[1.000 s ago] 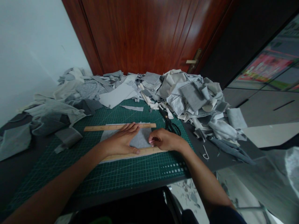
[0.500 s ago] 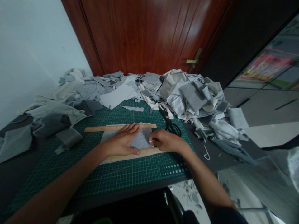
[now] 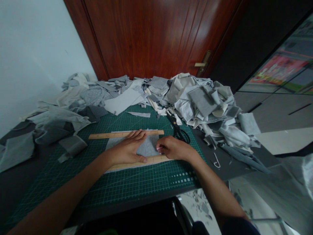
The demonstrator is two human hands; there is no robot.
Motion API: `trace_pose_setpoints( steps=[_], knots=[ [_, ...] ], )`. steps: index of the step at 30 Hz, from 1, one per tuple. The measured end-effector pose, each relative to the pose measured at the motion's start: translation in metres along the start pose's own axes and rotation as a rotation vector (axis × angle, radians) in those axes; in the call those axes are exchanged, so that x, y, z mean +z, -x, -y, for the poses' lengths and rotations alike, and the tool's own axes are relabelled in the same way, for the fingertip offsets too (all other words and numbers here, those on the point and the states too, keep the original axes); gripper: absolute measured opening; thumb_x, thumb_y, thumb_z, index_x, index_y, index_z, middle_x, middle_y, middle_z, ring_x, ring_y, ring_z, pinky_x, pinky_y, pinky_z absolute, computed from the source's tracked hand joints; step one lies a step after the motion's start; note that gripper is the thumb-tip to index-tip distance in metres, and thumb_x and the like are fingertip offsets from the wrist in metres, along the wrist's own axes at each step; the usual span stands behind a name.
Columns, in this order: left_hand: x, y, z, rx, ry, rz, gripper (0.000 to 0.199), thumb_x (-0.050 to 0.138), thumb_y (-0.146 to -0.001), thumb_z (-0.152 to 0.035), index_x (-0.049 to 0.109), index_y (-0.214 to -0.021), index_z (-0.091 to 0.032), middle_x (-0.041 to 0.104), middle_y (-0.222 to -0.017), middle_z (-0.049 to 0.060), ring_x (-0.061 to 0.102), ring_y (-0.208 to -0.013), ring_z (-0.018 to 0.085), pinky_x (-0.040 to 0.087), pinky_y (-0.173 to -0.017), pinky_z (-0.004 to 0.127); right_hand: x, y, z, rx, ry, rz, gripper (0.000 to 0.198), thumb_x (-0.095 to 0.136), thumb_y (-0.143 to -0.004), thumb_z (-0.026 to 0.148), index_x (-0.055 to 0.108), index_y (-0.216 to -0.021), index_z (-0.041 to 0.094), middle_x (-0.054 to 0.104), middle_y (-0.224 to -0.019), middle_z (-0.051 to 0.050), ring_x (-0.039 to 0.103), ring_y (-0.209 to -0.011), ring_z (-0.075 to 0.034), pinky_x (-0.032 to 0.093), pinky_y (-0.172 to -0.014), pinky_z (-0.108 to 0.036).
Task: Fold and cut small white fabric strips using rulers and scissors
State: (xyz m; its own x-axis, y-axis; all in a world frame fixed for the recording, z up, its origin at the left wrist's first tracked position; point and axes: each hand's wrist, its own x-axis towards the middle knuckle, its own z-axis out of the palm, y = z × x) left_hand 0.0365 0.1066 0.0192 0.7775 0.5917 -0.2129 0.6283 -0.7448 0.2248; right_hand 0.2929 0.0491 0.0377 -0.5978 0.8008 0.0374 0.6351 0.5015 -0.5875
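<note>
A grey piece of cloth (image 3: 148, 147) lies flat on the green cutting mat (image 3: 117, 190). One wooden ruler (image 3: 104, 135) runs along the cloth's far edge, another wooden ruler (image 3: 154, 159) along its near edge. My left hand (image 3: 130, 147) is spread flat over the cloth, fingertips on the far ruler and thumb on the near one. At the cloth's right end, my right hand (image 3: 173, 147) pinches a small pinkish-white piece (image 3: 159, 149), perhaps chalk, mostly hidden by the fingers. Its lower side rests by the end of the near ruler. Black scissors (image 3: 179, 130) lie just beyond my right hand.
Heaped fabric scraps (image 3: 193, 101) cover the back and right of the table, with more scraps (image 3: 56, 119) at the left. A narrow cloth strip (image 3: 139, 114) lies on the mat. A white hook-shaped piece (image 3: 216, 160) is at the right. Behind stands a wooden door (image 3: 146, 39).
</note>
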Motion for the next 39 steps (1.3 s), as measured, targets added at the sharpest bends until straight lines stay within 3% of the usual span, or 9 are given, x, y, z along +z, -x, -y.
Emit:
trace_pose_setpoints(
  steps=[24, 39],
  knots=[
    [0.0061, 0.0, 0.0065, 0.047, -0.01, -0.033, 0.122, 0.06, -0.079, -0.082, 0.001, -0.166, -0.019, 0.008, -0.171, 0.017, 0.008, -0.158, 0.036, 0.006, -0.126, 0.047, -0.0004, 0.0008, 0.0011, 0.02, 0.013, -0.005, 0.018, 0.059, -0.084, 0.001, 0.07, -0.084, 0.015, 0.069, -0.076, -0.002, 0.057, -0.07, -0.013, 0.037, -0.065, -0.023],
    [0.0071, -0.0001, 0.0065, 0.02, -0.023, -0.02, 0.12, 0.058, -0.081, -0.08, 0.004, -0.166, -0.015, 0.007, -0.172, 0.016, 0.007, -0.159, 0.035, 0.006, -0.126, 0.046, 0.0013, 0.0008, -0.0031, -0.008, 0.024, -0.011, 0.016, 0.061, -0.085, 0.003, 0.07, -0.083, 0.016, 0.067, -0.074, -0.001, 0.055, -0.068, -0.013, 0.037, -0.065, -0.023]
  ],
)
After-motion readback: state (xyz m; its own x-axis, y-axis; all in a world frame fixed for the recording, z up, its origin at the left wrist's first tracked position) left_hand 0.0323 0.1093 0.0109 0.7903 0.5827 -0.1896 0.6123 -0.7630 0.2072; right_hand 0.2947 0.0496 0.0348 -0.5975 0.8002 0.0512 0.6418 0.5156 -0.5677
